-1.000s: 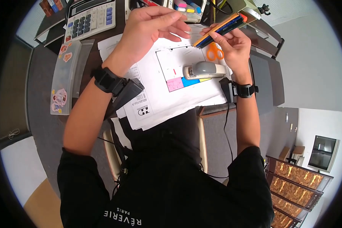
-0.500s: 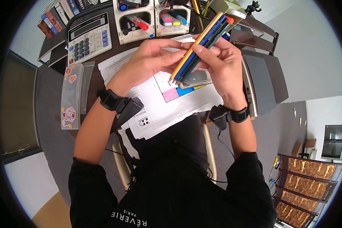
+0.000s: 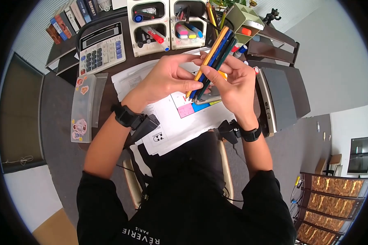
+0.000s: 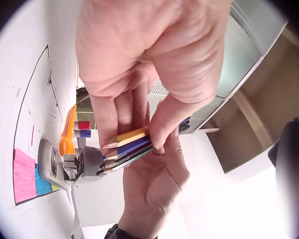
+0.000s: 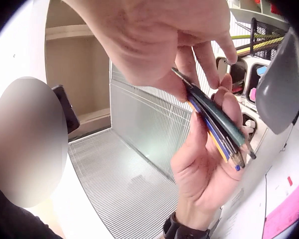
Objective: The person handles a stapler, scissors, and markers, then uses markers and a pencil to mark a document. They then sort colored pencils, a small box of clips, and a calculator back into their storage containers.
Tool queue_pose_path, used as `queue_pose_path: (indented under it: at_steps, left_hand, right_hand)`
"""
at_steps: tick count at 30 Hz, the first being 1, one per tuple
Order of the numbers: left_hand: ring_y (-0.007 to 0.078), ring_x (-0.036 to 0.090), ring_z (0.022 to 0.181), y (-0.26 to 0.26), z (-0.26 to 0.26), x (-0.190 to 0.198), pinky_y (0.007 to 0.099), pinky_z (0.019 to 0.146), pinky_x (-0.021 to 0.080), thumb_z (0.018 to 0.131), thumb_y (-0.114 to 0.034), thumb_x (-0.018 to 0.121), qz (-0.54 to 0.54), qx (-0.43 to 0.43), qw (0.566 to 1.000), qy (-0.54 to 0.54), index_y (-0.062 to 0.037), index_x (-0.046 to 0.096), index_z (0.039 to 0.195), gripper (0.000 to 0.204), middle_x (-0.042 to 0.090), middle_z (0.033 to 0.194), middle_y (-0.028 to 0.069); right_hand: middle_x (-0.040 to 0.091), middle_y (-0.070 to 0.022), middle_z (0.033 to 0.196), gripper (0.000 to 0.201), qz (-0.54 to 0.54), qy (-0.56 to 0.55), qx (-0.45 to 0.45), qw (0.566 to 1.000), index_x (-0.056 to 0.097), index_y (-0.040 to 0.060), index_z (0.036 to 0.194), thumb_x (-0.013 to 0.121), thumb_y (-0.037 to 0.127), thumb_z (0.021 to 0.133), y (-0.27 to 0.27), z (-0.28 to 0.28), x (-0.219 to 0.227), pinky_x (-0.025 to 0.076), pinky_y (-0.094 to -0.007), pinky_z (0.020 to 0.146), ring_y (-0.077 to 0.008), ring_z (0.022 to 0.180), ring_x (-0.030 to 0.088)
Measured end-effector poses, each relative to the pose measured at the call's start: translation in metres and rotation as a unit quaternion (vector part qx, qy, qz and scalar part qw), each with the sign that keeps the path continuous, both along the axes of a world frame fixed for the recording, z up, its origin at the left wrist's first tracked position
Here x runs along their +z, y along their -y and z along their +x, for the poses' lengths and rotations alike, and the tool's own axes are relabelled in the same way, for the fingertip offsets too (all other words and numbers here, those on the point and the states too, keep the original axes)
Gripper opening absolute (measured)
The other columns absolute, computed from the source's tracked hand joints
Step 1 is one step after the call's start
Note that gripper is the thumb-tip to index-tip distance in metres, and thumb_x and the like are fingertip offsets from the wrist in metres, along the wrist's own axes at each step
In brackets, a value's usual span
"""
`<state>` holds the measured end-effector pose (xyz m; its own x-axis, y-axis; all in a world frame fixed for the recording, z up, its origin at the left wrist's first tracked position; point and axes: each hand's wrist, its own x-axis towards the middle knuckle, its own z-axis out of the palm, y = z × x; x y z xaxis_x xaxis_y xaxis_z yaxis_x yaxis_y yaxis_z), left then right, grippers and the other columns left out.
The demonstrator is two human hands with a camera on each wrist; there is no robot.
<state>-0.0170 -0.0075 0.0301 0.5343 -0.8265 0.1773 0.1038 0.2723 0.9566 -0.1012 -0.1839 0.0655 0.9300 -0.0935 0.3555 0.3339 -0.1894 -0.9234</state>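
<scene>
Several pencils, yellow, blue, black and dark green, lie side by side in a bundle (image 3: pixel 214 61), slanting with their sharpened points downward. My right hand (image 3: pixel 238 83) holds the bundle around its middle, thumb across the front. Closer to the points, my left hand (image 3: pixel 166 79) pinches the bundle between thumb and fingers. In the left wrist view the points of the yellow pencil (image 4: pixel 127 138) and its neighbours stick out past the left thumb. Below the hands, a grey stapler (image 4: pixel 50 163) rests on printed papers (image 3: pixel 171 132), partly hidden in the head view. Orange scissors (image 4: pixel 68 132) lie beyond it.
White pen holders (image 3: pixel 151 45) with markers and highlighters stand at the back. Beside them is a green holder (image 3: pixel 243 24). A calculator (image 3: pixel 102 51) and a stickered clear case (image 3: pixel 82 108) sit at left; a grey machine (image 3: pixel 276 96) stands at right. Sticky notes (image 3: pixel 186 111) mark the paper.
My left hand, earlier apart from the pencils, now pinches them near their points. My right hand has brought the bundle nearer and tilted it more steeply. The head view has shifted, showing more of the desk's back.
</scene>
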Motion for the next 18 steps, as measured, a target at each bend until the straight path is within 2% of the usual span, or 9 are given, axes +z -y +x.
queue_pose_path:
  at_steps: [1,3,4,7,8,12,15,17,18]
  left_hand:
    - [0.0053,0.062,0.075,0.000,0.001,0.001,0.0196,0.070,0.047,0.086,-0.006,0.075,-0.002,0.001,1.000,0.002,0.0076,0.045,0.140,0.063,0.074,0.088,0.0099]
    - [0.0063,0.064,0.078,-0.002,0.003,0.000,0.0208,0.072,0.049,0.087,-0.006,0.075,0.030,-0.023,0.998,0.042,0.0083,0.056,0.128,0.048,0.074,0.089,0.0106]
    - [0.0084,0.066,0.081,-0.001,-0.001,0.001,0.0226,0.075,0.051,0.089,-0.007,0.072,0.016,-0.018,1.000,0.017,0.0071,0.065,0.115,0.030,0.074,0.091,0.0108]
    - [0.0112,0.069,0.083,0.003,0.000,-0.008,0.0248,0.077,0.053,0.093,-0.008,0.069,-0.026,-0.043,0.998,0.026,0.0058,0.067,0.111,0.023,0.074,0.093,0.0111]
    - [0.0131,0.070,0.084,0.003,0.000,-0.008,0.0261,0.077,0.054,0.095,-0.010,0.068,-0.024,-0.043,0.998,0.048,0.0048,0.068,0.111,0.021,0.074,0.094,0.0113]
    - [0.0120,0.069,0.085,0.003,-0.001,-0.007,0.0248,0.076,0.054,0.095,-0.010,0.067,0.017,-0.034,0.998,0.058,0.0041,0.068,0.110,0.021,0.074,0.095,0.0110]
    - [0.0095,0.068,0.083,0.004,-0.006,-0.004,0.0219,0.074,0.051,0.096,-0.011,0.067,0.004,-0.021,1.000,0.013,0.0030,0.068,0.110,0.020,0.075,0.094,0.0098]
    - [0.0137,0.071,0.088,0.004,-0.004,-0.002,0.0276,0.082,0.057,0.097,-0.009,0.064,0.007,-0.037,0.999,0.026,0.0058,0.065,0.112,0.021,0.074,0.099,0.0127]
    - [0.0137,0.071,0.088,0.004,-0.005,-0.002,0.0276,0.082,0.057,0.097,-0.009,0.064,0.007,-0.036,0.999,0.026,0.0058,0.065,0.112,0.021,0.074,0.099,0.0127]
  right_hand:
    - [0.077,-0.0082,0.096,0.018,-0.002,0.002,0.001,1.000,0.071,-0.0033,0.108,0.070,0.003,0.091,0.001,0.001,0.002,0.051,-0.0188,0.054,-0.0035,0.075,0.065]
    - [0.076,-0.0091,0.096,0.019,0.011,-0.031,0.021,0.999,0.070,-0.0044,0.109,0.070,0.003,0.091,0.003,0.003,0.003,0.052,-0.0198,0.054,-0.0048,0.075,0.065]
    - [0.076,-0.0100,0.094,0.020,0.033,-0.023,0.037,0.999,0.069,-0.0059,0.110,0.069,0.001,0.091,0.002,0.006,0.000,0.053,-0.0209,0.052,-0.0065,0.073,0.066]
    - [0.076,-0.0108,0.092,0.020,0.072,-0.068,0.069,0.993,0.068,-0.0070,0.111,0.067,-0.001,0.092,0.001,0.006,0.002,0.051,-0.0212,0.049,-0.0076,0.069,0.066]
    - [0.075,-0.0107,0.091,0.019,0.069,-0.074,0.091,0.991,0.068,-0.0068,0.110,0.066,-0.003,0.092,0.001,0.007,0.001,0.050,-0.0215,0.048,-0.0082,0.066,0.066]
    - [0.075,-0.0109,0.090,0.019,0.069,-0.096,0.095,0.988,0.068,-0.0067,0.110,0.066,-0.003,0.092,0.003,0.011,-0.001,0.050,-0.0219,0.047,-0.0086,0.065,0.065]
    - [0.075,-0.0117,0.093,0.019,0.078,-0.118,0.108,0.984,0.068,-0.0066,0.110,0.067,-0.003,0.092,0.008,0.016,-0.001,0.052,-0.0218,0.052,-0.0093,0.069,0.067]
    - [0.075,-0.0127,0.098,0.019,0.059,-0.108,0.093,0.988,0.069,-0.0062,0.110,0.067,-0.002,0.091,0.010,0.017,0.000,0.055,-0.0222,0.061,-0.0102,0.076,0.069]
    - [0.075,-0.0127,0.098,0.019,0.059,-0.108,0.093,0.988,0.069,-0.0062,0.110,0.067,-0.002,0.091,0.010,0.017,0.000,0.055,-0.0222,0.061,-0.0102,0.076,0.069]
